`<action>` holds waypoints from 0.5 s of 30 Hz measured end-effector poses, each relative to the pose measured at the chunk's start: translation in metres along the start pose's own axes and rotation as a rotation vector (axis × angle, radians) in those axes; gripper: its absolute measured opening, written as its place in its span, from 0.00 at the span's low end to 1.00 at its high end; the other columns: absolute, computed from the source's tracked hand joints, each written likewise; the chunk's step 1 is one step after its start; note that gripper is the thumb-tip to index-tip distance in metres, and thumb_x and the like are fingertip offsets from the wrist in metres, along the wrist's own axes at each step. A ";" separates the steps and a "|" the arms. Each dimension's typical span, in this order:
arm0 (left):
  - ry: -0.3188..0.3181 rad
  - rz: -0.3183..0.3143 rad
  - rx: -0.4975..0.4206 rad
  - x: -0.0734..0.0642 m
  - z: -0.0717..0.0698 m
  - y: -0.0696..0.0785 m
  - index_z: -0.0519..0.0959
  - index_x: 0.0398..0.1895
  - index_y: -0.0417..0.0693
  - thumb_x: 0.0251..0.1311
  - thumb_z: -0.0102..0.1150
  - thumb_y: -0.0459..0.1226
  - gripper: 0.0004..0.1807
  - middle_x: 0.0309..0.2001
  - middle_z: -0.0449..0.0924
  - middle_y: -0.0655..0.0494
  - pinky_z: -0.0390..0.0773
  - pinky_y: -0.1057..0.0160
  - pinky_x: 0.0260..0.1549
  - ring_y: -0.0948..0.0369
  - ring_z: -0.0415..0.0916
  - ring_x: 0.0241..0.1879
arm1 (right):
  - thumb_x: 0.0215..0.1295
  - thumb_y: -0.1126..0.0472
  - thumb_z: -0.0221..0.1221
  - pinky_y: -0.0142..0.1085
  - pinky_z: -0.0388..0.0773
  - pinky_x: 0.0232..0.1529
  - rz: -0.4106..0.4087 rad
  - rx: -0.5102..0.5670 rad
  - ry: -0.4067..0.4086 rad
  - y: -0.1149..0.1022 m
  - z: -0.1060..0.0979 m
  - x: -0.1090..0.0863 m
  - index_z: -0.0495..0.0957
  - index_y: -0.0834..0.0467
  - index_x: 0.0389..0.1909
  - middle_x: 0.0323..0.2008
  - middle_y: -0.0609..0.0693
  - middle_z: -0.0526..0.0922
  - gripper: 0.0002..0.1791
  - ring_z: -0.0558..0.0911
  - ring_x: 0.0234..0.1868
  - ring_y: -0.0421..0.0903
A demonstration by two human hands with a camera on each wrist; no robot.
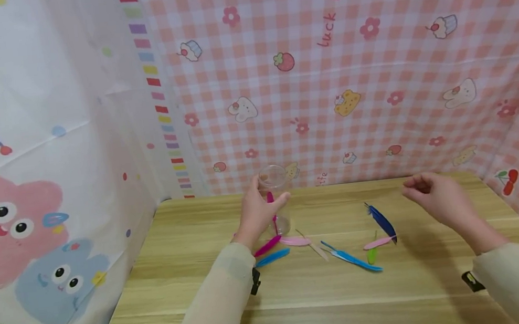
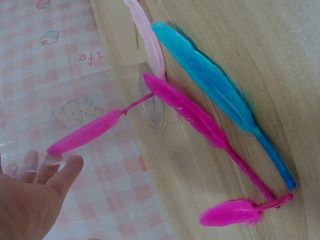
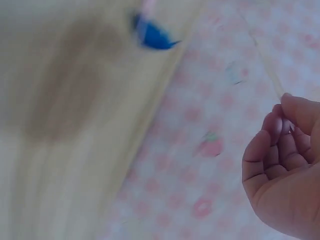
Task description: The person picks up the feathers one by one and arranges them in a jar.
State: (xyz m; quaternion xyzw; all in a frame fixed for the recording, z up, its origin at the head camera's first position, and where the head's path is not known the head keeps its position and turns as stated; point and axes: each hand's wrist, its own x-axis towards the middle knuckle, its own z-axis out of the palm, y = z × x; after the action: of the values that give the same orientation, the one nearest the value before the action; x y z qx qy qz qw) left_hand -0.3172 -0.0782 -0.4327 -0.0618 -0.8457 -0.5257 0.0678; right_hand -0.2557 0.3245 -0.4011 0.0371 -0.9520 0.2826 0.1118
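My left hand [image 1: 257, 210] grips a tall clear plastic cup [image 1: 280, 180] near the back of the table, thumb on the near side. A magenta feather [image 2: 90, 131] stands tilted inside it, its stem toward the cup's base. Raised over the right back of the table, my right hand [image 1: 441, 201] pinches a thin, pale feather [image 3: 270, 75] between thumb and fingertip, its other fingers curled. Close to the cup lie a second magenta feather [image 1: 267, 246], a light pink feather [image 1: 295, 241] and a blue feather [image 1: 273, 257]. A small magenta feather [image 2: 232, 213] is nearest the left wrist.
Between the hands lie a beige feather [image 1: 318, 251] and bright blue feathers [image 1: 355, 260]. Further right are a dark blue feather [image 1: 382, 221], a pink feather [image 1: 378, 243] and a green feather [image 1: 371, 254]. A checked cloth [image 1: 312, 124] hangs behind the wooden table [image 1: 313, 314].
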 end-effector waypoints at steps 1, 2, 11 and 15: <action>0.003 0.000 -0.003 0.000 0.000 0.000 0.64 0.79 0.51 0.62 0.77 0.51 0.46 0.64 0.79 0.47 0.83 0.45 0.64 0.47 0.79 0.64 | 0.79 0.47 0.61 0.32 0.80 0.34 -0.010 0.022 0.014 -0.009 -0.001 0.003 0.85 0.60 0.51 0.45 0.60 0.90 0.18 0.85 0.40 0.47; 0.005 0.000 -0.002 0.000 -0.001 0.000 0.64 0.78 0.51 0.62 0.77 0.51 0.46 0.64 0.79 0.47 0.83 0.45 0.64 0.47 0.78 0.64 | 0.79 0.47 0.62 0.30 0.79 0.33 -0.019 0.039 0.028 -0.020 -0.002 0.007 0.85 0.59 0.51 0.44 0.59 0.90 0.18 0.84 0.38 0.44; 0.012 0.005 0.004 0.000 -0.001 -0.001 0.65 0.78 0.51 0.62 0.77 0.51 0.45 0.64 0.79 0.47 0.83 0.46 0.64 0.47 0.79 0.64 | 0.78 0.47 0.62 0.32 0.75 0.27 -0.124 0.199 0.045 -0.132 -0.005 0.038 0.85 0.56 0.51 0.41 0.55 0.87 0.16 0.79 0.35 0.44; 0.004 0.003 0.006 0.001 0.000 -0.002 0.65 0.78 0.50 0.62 0.78 0.51 0.46 0.64 0.80 0.46 0.83 0.46 0.64 0.47 0.79 0.63 | 0.78 0.51 0.64 0.30 0.75 0.28 -0.211 0.220 0.085 -0.175 -0.002 0.047 0.85 0.55 0.49 0.41 0.54 0.88 0.12 0.80 0.35 0.48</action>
State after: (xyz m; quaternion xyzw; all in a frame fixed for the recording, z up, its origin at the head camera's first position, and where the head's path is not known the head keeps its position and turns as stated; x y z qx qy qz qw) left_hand -0.3187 -0.0790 -0.4338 -0.0619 -0.8470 -0.5233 0.0704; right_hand -0.2774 0.1786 -0.2954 0.1369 -0.9004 0.3733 0.1765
